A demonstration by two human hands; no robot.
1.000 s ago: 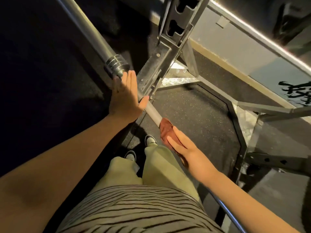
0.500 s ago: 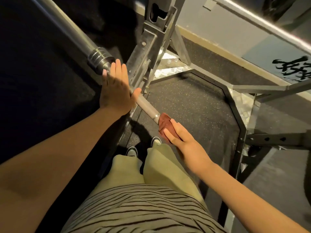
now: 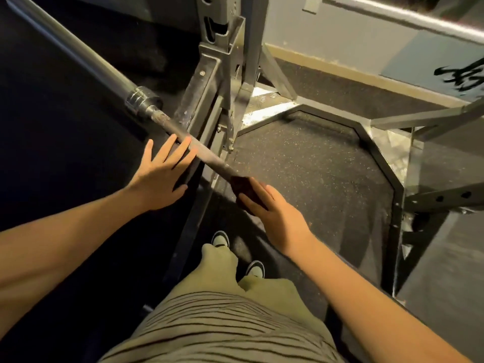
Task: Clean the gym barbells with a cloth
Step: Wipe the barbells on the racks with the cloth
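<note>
Barbell [image 3: 86, 62]: racked on the stand [image 3: 209, 82], shaft [image 3: 209, 159] sloping down toward the body.
Cloth [image 3: 242, 188]: round the shaft, clasped between right hand [image 3: 275, 210] thumb and fingers [image 3: 258, 186].
Left hand [image 3: 159, 174]: spread flat, drawn back from the collar [image 3: 142, 100], tips just touching the shaft.
Meaning: stretch by the collar uncovered, probably next for wiping.

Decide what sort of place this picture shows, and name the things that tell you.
Most likely a gym: a barbell lies across a steel rack, above speckled rubber flooring.
</note>
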